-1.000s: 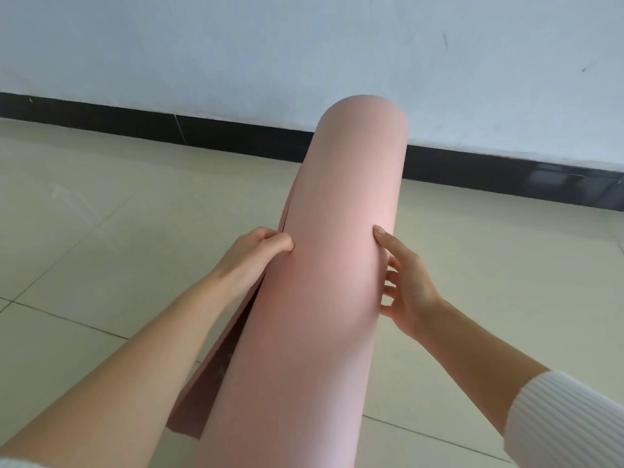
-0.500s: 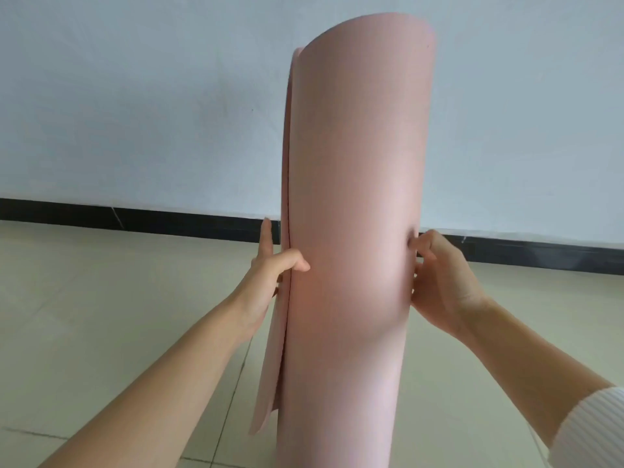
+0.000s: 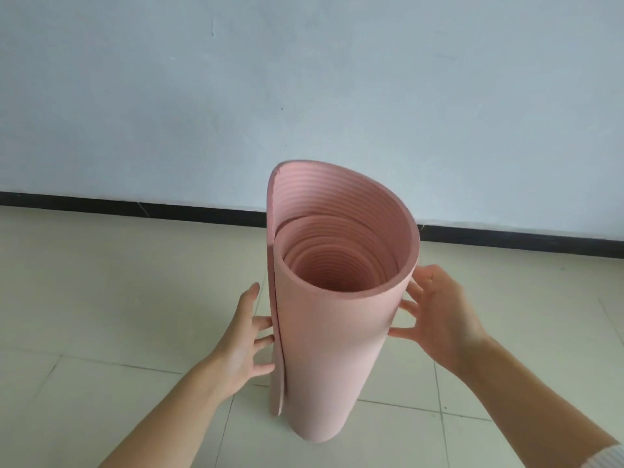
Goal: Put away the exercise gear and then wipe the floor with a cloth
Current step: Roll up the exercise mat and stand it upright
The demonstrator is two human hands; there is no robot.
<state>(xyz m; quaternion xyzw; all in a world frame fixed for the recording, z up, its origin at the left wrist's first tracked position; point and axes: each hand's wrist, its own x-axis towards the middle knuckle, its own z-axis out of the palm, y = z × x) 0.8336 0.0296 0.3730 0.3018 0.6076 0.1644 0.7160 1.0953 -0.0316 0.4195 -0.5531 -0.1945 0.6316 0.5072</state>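
A pink rolled-up exercise mat (image 3: pixel 331 359) stands upright on the tiled floor, a little in front of the wall. I look down into its hollow, ribbed top. Its loose outer edge runs down the left side. My left hand (image 3: pixel 243 342) is at the mat's left side with fingers spread, the fingertips touching the loose edge. My right hand (image 3: pixel 439 315) is at the right side near the top, fingers apart, fingertips against the mat. Neither hand is wrapped around it.
Beige floor tiles (image 3: pixel 118 298) lie all around the mat. A pale wall (image 3: pixel 304 96) with a black baseboard (image 3: pixel 169 211) runs across behind it. A white ribbed sleeve (image 3: pixel 607 459) shows at the bottom right.
The mat went from leaning toward me to standing upright on the floor. My view rose above its top. Both hands loosened from a grip to spread fingers at its sides.
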